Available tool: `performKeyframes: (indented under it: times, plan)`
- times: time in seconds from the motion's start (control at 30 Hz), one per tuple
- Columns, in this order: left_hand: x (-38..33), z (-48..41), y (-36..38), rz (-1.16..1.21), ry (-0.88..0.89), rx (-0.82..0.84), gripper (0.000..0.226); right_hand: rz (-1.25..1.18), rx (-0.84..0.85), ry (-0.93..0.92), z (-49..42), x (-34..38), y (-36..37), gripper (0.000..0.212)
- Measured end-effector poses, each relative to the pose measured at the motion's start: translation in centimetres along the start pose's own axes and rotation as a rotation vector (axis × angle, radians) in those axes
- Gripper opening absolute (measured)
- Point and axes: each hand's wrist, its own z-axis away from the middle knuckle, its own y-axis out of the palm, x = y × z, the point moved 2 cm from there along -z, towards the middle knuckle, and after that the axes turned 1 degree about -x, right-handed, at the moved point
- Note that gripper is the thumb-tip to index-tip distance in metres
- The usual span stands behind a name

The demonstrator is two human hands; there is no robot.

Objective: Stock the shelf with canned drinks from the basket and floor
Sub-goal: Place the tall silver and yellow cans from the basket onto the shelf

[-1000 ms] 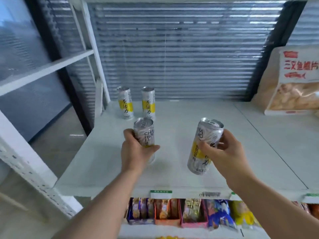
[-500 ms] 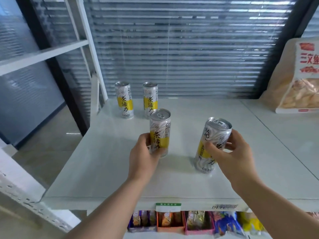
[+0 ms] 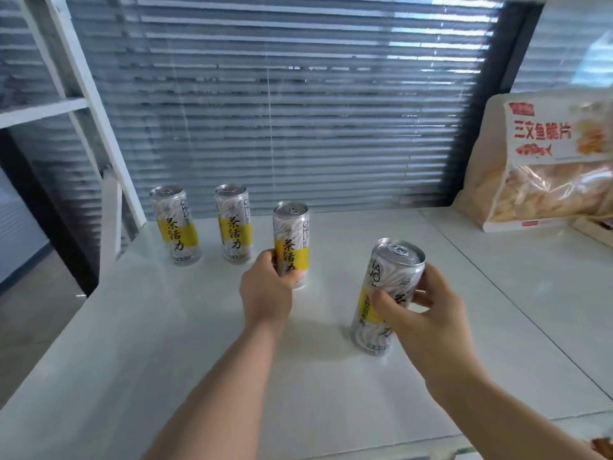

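Note:
Two silver cans with yellow labels stand upright at the back left of the white shelf (image 3: 166,343): a leftmost can (image 3: 175,225) and a second can (image 3: 233,223) beside it. My left hand (image 3: 267,290) grips a third can (image 3: 292,239), upright on the shelf just right of those two and slightly nearer to me. My right hand (image 3: 421,313) holds a fourth can (image 3: 386,287), tilted a little, with its base at the shelf surface nearer the front. The basket and the floor stock are out of view.
A large snack bag (image 3: 544,164) with red lettering leans at the back right of the shelf. Horizontal blinds (image 3: 298,111) close off the back. A white upright post (image 3: 89,94) and a higher shelf board stand at the left.
My left hand has pushed its can farther back and left, close to the two standing cans. My right hand has lowered its can towards the shelf. The view has moved closer.

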Motion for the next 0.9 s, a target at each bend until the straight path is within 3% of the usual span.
performKeyframes:
  times: [0.37, 0.67, 0.9]
  plan:
    - [-0.8, -4.2, 4.0, -0.041, 0.007, 0.002, 0.036, 0.057, -0.119, 0.023, -4.7, -1.4, -1.6, 0.025]
    - [-1.1, -4.1, 4.2, -0.072, -0.005, -0.017, 0.029, 0.077, -0.086, 0.033, -4.8, -1.9, -0.6, 0.027]
    - [-1.2, -4.3, 4.5, -0.079, -0.027, -0.045, 0.026, 0.07, -0.045, 0.027, -4.3, -2.5, -0.4, 0.04]
